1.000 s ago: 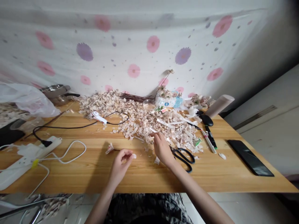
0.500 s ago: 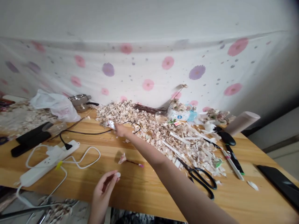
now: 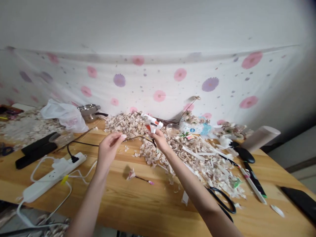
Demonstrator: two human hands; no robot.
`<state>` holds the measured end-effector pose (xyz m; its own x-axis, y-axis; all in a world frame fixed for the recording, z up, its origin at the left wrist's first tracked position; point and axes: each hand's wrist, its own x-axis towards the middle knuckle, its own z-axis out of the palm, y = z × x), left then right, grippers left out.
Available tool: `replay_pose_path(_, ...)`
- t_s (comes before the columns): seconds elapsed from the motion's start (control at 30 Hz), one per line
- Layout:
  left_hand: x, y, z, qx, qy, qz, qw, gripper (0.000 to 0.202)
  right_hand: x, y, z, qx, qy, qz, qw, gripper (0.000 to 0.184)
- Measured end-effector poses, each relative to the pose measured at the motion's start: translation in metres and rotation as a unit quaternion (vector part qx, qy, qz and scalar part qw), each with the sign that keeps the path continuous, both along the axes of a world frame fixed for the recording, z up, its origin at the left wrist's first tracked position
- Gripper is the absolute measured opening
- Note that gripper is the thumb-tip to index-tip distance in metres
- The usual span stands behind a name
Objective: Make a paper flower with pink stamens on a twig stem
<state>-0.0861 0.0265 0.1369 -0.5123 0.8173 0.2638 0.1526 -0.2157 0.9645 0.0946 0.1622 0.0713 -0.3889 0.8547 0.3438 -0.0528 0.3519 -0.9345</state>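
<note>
My right hand [image 3: 159, 138] is raised above the wooden table [image 3: 138, 200], closed round a small white glue gun [image 3: 153, 124] with an orange trigger. Its black cord [image 3: 98, 144] trails left to a white power strip [image 3: 51, 174]. My left hand [image 3: 108, 148] is lifted beside it, fingers pinched on a small pale petal-like scrap [image 3: 122, 136]. A little flower on a thin stem [image 3: 138, 176] lies on the table below both hands. A big heap of pale petal scraps [image 3: 187, 154] spreads behind and to the right.
Black scissors [image 3: 222, 200] lie at the right front, with pens [image 3: 251, 181], a black phone [image 3: 300, 200] and a beige roll [image 3: 261, 136] further right. A metal pot [image 3: 89, 112], a plastic bag [image 3: 64, 115] and dark remotes [image 3: 37, 149] sit at the left.
My right hand took the glue gun from the table at the heap's left edge and lifted it up and to the right. My left hand rose from the table's front edge with its scrap.
</note>
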Motion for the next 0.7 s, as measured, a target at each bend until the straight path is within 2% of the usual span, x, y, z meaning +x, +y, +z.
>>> replay_pose_path(0.13,0.017,0.053,0.023,0.047,-0.002,-0.042,0.998,0.040,0.041,-0.022,0.008,-0.012,0.049,-0.023,0.998,0.043)
replay_pose_path(0.23,0.029,0.073,0.028,0.070,-0.011,-0.052,0.996,0.041,0.049,-0.029,0.012,-0.014,0.056,-0.023,0.998,0.050)
replay_pose_path(0.37,0.036,0.078,0.024,0.079,-0.011,-0.054,0.995,0.037,0.051,-0.029,0.016,-0.014,0.049,-0.006,0.999,0.051)
replay_pose_path(0.53,0.031,0.077,0.016,0.070,-0.010,-0.050,0.996,0.038,0.057,-0.029,0.018,-0.011,0.038,0.004,0.999,0.048)
replay_pose_path(0.7,0.027,0.075,0.014,0.059,-0.002,-0.064,0.996,0.036,0.060,-0.032,0.021,0.001,0.003,0.011,1.000,0.046)
